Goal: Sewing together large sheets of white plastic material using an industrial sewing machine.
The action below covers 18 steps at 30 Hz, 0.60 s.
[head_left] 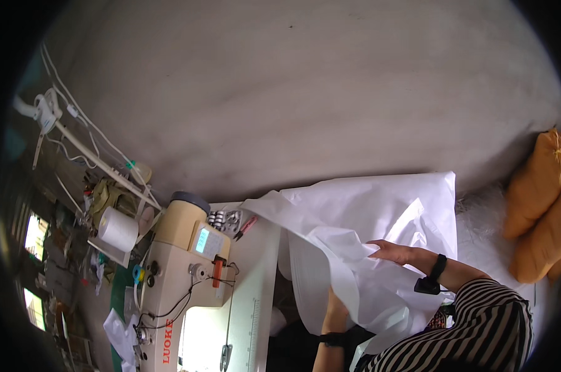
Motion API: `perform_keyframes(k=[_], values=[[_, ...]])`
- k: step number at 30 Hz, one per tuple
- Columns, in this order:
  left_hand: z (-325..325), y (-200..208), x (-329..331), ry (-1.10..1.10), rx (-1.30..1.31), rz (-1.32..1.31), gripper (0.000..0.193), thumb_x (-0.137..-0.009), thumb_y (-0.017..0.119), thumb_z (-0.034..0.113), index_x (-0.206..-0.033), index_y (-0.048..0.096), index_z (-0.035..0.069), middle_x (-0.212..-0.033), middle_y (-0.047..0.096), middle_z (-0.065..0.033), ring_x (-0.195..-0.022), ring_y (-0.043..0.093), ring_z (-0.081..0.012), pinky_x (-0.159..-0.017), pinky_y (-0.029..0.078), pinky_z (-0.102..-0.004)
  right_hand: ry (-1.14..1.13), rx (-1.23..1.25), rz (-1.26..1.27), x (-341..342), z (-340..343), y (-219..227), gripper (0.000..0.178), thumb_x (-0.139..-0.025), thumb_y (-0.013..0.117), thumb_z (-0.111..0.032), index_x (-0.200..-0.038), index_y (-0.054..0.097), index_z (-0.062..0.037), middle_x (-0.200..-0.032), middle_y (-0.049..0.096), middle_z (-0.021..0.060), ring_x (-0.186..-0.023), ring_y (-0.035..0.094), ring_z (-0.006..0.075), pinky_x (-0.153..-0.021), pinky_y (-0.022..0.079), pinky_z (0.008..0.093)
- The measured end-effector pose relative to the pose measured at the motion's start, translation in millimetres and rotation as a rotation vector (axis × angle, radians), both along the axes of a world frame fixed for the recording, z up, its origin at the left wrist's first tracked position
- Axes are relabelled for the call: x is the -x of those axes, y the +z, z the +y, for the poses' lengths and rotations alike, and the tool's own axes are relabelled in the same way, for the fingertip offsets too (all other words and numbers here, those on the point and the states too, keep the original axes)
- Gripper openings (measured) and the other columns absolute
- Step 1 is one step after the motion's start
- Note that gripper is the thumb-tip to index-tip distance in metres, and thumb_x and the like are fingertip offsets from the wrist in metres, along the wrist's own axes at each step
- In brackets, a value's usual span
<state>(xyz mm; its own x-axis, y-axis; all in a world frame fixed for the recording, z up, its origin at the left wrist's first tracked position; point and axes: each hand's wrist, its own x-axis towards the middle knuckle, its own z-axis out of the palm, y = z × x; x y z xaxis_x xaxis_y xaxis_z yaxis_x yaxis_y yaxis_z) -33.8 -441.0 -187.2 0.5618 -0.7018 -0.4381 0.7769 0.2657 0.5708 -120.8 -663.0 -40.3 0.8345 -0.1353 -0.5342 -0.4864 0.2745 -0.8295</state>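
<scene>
A large sheet of thin white fabric [370, 288] is spread in folds in front of me, its far end lifted and trailing left toward the sewing machine table. My right hand [389, 252] grips an upper fold of it, with thumb and fingers closed on the edge. My left hand [337, 305] reaches up behind a hanging flap of the same fabric; its fingers are hidden by the cloth. Further white fabric [355, 192] lies flat behind, against the wall. Dark bands circle both wrists.
A cream sewing machine [169, 273] with a lit display stands at the left. Beside it are a white thread cone [118, 229], a tray of bobbins [224, 221] and small red-handled snippers [246, 227]. Orange stuffed sacks [536, 186] lean at the right. A grey wall [317, 93] rises behind.
</scene>
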Motion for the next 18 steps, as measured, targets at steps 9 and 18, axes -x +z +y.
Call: perform_keyframes(k=[9, 18], values=[[72, 64, 41, -0.371, -0.127, -0.130, 0.044, -0.089, 0.057, 0.005, -0.132, 0.049, 0.001, -0.119, 0.062, -0.0132, -0.103, 0.063, -0.0229, -0.088, 0.052, -0.0342, -0.243, 1.687, 0.390, 57, -150, -79, 0.065, -0.081, 0.062, -0.026, -0.141, 0.043, -0.0092, -0.136, 0.047, 0.0118, -0.127, 0.044, 0.0289, -0.101, 0.038, 0.0499], [-26, 135, 65, -0.388, -0.119, -0.235, 0.069, -0.089, 0.061, 0.003, -0.148, 0.027, 0.007, -0.134, 0.048, -0.0112, -0.123, 0.050, -0.0222, -0.100, 0.044, -0.0343, -0.341, 1.362, 0.188, 26, -109, -101, 0.035, -0.081, 0.054, -0.005, -0.115, 0.058, -0.0093, -0.107, 0.065, 0.0141, -0.097, 0.063, 0.0357, -0.083, 0.050, 0.0459]])
